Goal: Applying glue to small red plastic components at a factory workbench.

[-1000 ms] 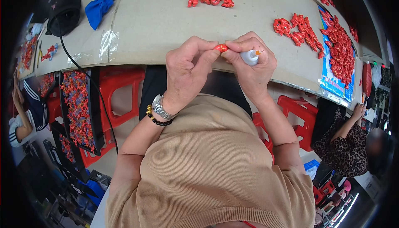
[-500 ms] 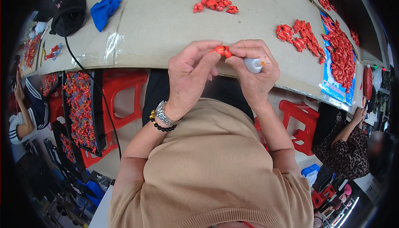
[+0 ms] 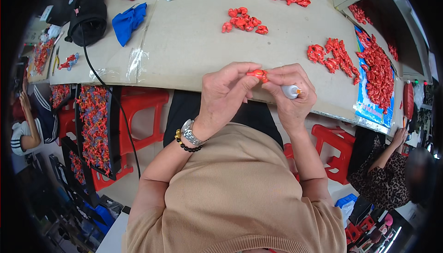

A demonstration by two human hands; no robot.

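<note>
Between left-hand fingers (image 3: 242, 67) and right-hand fingers (image 3: 286, 70), a small red piece (image 3: 259, 74).

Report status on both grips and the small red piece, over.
Left grip: pinching one side of small red piece. Right grip: pinching other side, holding orange-tipped white bottle. Nothing seen in the way; loose red pieces lie apart, beyond both grips.
</note>
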